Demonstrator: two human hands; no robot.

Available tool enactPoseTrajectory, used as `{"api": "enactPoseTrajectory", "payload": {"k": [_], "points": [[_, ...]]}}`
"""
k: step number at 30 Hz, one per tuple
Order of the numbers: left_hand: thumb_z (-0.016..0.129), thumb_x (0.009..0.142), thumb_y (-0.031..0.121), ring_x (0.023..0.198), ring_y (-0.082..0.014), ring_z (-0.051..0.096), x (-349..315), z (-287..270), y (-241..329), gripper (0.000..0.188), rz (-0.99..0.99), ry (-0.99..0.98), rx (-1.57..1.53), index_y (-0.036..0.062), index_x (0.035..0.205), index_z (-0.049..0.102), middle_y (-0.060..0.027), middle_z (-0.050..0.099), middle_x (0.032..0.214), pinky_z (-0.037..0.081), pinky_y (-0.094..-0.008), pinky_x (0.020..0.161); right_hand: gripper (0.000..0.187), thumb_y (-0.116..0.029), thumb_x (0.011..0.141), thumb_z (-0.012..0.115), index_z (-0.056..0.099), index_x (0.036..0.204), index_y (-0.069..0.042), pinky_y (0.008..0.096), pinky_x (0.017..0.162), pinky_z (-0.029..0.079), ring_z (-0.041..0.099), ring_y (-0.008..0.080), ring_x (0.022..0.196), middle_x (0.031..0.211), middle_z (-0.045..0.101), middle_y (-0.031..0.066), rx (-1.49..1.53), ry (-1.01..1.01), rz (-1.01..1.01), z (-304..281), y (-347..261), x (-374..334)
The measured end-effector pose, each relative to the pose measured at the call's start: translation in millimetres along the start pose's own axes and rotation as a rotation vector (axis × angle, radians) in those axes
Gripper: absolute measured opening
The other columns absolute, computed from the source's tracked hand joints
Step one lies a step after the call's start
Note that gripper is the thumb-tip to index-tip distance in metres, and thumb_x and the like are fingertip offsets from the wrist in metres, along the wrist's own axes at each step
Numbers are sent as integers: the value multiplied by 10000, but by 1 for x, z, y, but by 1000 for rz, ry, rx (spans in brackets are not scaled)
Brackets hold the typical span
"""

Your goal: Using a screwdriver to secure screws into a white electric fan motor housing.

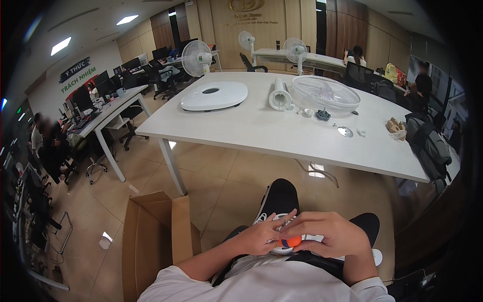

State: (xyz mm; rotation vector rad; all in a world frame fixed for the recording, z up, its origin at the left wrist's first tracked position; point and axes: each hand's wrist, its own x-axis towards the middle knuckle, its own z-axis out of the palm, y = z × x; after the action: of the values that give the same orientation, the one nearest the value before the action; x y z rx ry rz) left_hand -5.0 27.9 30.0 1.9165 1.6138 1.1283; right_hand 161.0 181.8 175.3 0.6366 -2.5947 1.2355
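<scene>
Over my lap, a white fan part (278,250) lies partly covered by my hands, and a white end of something (377,256) sticks out past my right wrist. My left hand (260,236) has its fingers closed at the upper side of the white part, by a short metal shaft. My right hand (329,232) curls in from the other side, its thumb and fingers round a bright orange and dark blue piece (291,241). Its kind is hidden by the fingers.
An open cardboard box (151,241) stands at my left. Ahead, a white table (241,131) carries an oval white base (215,95), a white tube (279,95), a clear fan guard (327,93), and several small parts. A backpack (427,146) leans at the right.
</scene>
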Motion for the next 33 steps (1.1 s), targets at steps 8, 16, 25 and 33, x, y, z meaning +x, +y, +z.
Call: {"api": "enactPoseTrajectory", "payload": {"k": [8, 16, 25, 33], "points": [[684, 921, 163, 1469, -303, 399, -1, -1, -4, 227, -5, -60, 36, 123, 1136, 746, -144, 379, 1612, 236, -635, 1207, 412, -211, 748, 909, 677, 1045, -45, 363, 732, 536, 656, 290, 836, 932, 642, 91, -217, 233, 233, 11, -3, 4], [644, 954, 182, 1405, -302, 477, 6, 1, -3, 311, 25, -19, 88, 142, 1260, 688, -126, 248, 1672, 264, -622, 1202, 424, -85, 796, 859, 726, 1196, -45, 352, 843, 561, 700, 288, 930, 1156, 693, 149, 77, 76, -94, 6, 11, 0], [646, 967, 226, 1184, -340, 654, -7, 0, -18, 223, 105, -62, 182, 106, 1138, 725, -145, 274, 1660, 330, -624, 1166, 325, -197, 742, 896, 709, 955, -39, 332, 625, 504, 610, 237, 741, 828, 620, 57, -211, 235, 95, 7, 4, 7], [681, 903, 169, 1138, -351, 632, 0, -4, -8, 279, -88, -53, 45, 93, 1172, 676, -98, 692, 1172, 516, -420, 998, 358, -210, 802, 867, 563, 873, -35, 326, 670, 502, 608, 245, 810, 940, 622, 93, -252, 258, 74, 36, 22, 21]]}}
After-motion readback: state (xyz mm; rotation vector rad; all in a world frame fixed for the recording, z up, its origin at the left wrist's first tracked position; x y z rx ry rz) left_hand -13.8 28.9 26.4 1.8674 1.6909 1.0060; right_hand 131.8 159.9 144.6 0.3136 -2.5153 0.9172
